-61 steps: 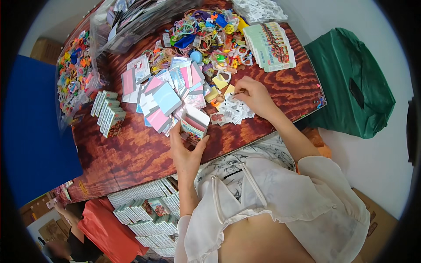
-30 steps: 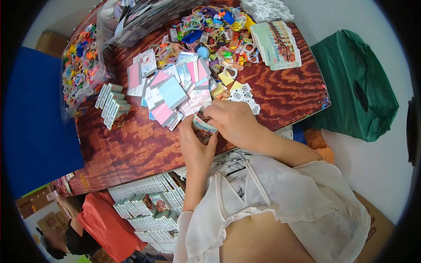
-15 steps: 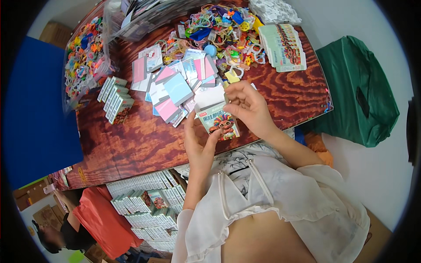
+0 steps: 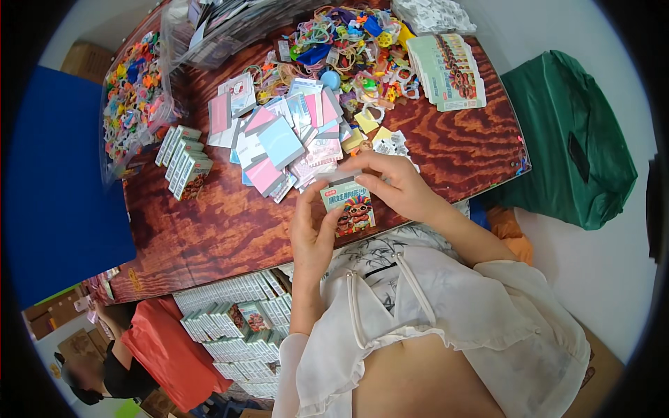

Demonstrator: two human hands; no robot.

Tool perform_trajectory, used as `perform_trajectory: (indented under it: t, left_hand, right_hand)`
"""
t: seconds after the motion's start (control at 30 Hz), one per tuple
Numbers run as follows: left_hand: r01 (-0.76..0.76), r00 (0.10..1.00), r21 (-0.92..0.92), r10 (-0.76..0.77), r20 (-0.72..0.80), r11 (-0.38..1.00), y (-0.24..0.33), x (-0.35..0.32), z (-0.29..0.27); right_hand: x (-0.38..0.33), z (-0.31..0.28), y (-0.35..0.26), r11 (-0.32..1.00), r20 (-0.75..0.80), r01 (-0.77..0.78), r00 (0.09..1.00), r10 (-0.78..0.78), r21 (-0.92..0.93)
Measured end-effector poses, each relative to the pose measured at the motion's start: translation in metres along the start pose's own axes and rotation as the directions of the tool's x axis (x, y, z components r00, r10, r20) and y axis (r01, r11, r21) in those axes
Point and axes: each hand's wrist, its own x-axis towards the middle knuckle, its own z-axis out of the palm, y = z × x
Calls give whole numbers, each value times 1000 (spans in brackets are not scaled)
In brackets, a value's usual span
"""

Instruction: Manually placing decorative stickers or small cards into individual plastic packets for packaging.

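A small pale green carton (image 4: 357,214) with a colourful cartoon figure on its front is between my hands, just above the table's near edge. Its left side is gripped by my left hand (image 4: 310,233), thumb across the front and fingers behind. At the upper edge, my right hand (image 4: 401,187) pinches the carton's top with thumb and forefinger. The flap there is partly hidden by my fingers. Just beyond lies a loose heap of pink, blue and white cards (image 4: 281,141). Yellow pieces and a white printed sheet (image 4: 391,143) lie beyond my right hand.
Stacked cartons (image 4: 185,171) stand left; flat cartons (image 4: 449,87) lie far right. Colourful trinkets (image 4: 348,52) spread at the back, more in a clear tub (image 4: 136,90). A green bag (image 4: 557,146) borders the right edge. Below left are packed cartons (image 4: 233,296) and a person (image 4: 115,355).
The carton's white top flap stood up and now is folded down under my right fingers. My right hand has come lower and leftward, and the carton has dropped slightly toward me.
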Motion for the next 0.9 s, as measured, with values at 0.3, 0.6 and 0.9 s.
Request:
perform_trajectory:
  t: [0.3,0.6,0.9]
  left_hand:
    - [76,996,89,-80,39,993,3,-4,5]
    - [73,992,45,-77,100,996,4,-2,3]
    - [88,994,-28,-86,65,996,-4,-4,5]
  right_hand:
    - [0,7,9,990,9,-115,993,114,77]
    - [15,-5,3,951,41,-263,965,260,162]
    - [8,-8,10,981,106,-171,981,162,90]
